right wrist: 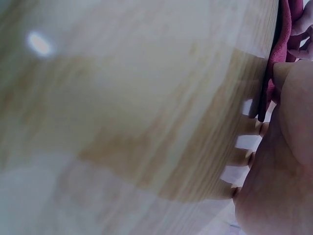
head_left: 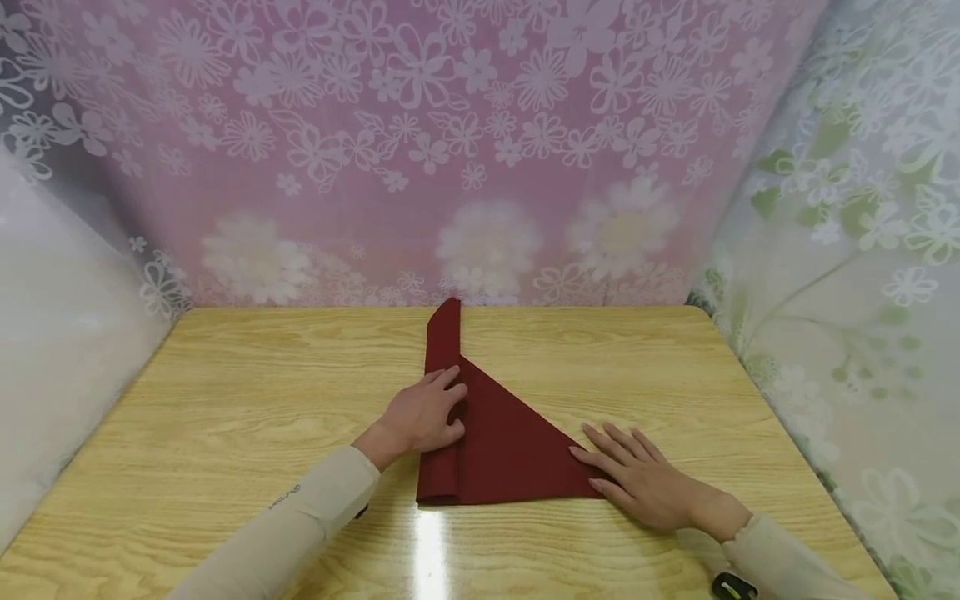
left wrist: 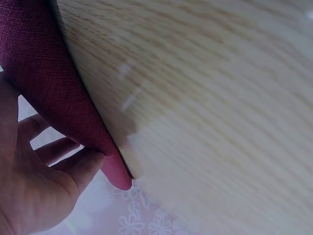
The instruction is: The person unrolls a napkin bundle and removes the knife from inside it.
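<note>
A dark red cloth napkin (head_left: pixel 517 442) lies on the table, its right part a triangle and its left part turned over into a tall, loosely rolled strip (head_left: pixel 442 333). My left hand (head_left: pixel 423 412) rests across the middle of that strip, bent fingers and thumb touching it near its right edge. Up close in the left wrist view, the fingertips press on the woven cloth (left wrist: pixel 63 88). At the right corner of the triangle, my right hand (head_left: pixel 648 483) lies flat with fingers spread, fingertips over the cloth. Only an edge of cloth (right wrist: pixel 279 49) shows in the right wrist view.
The wood-grain table (head_left: pixel 262 375) reaches back to a pink flowered curtain (head_left: pixel 375 167). Flowered sheeting (head_left: pixel 847 250) hangs along the right side, and pale sheeting (head_left: pixel 67 333) along the left. The strip's upper tip reaches the table's far edge.
</note>
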Tool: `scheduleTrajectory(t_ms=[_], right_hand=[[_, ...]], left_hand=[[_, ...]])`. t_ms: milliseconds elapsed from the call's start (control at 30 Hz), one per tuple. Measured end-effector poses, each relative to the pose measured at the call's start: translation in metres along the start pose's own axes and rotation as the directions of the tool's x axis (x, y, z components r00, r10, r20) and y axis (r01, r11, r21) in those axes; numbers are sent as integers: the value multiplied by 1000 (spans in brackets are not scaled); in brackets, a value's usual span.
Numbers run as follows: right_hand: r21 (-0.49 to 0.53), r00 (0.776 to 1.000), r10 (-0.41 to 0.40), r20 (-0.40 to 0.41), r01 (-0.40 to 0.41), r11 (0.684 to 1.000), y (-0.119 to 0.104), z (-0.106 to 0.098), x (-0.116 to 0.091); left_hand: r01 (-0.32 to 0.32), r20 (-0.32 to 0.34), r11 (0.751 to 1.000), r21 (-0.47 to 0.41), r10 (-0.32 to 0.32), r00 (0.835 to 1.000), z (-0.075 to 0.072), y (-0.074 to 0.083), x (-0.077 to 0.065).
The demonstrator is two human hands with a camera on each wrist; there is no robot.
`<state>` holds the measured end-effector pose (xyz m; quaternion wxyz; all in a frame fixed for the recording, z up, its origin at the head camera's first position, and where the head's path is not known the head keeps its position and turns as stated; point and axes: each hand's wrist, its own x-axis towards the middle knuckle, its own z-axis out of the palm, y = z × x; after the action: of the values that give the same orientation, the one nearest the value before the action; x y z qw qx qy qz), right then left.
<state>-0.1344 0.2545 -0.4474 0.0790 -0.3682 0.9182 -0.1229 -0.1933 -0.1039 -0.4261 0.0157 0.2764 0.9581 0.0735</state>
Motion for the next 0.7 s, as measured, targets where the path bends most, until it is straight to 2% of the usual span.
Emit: scheduleTrajectory(t_ms=[400, 600, 700], right_hand=[[-11, 1000, -9, -15, 9, 1000, 0, 2, -1], [-13, 994, -51, -96, 49, 999, 4, 8, -3], [-28, 990, -66, -122, 63, 998, 7, 12, -3]], left_hand=[[-3, 18, 999, -34, 4, 1000, 0, -6, -4], [18, -27, 999, -43, -20, 999, 0, -9, -3], [30, -27, 999, -41, -31, 999, -2, -8, -3]])
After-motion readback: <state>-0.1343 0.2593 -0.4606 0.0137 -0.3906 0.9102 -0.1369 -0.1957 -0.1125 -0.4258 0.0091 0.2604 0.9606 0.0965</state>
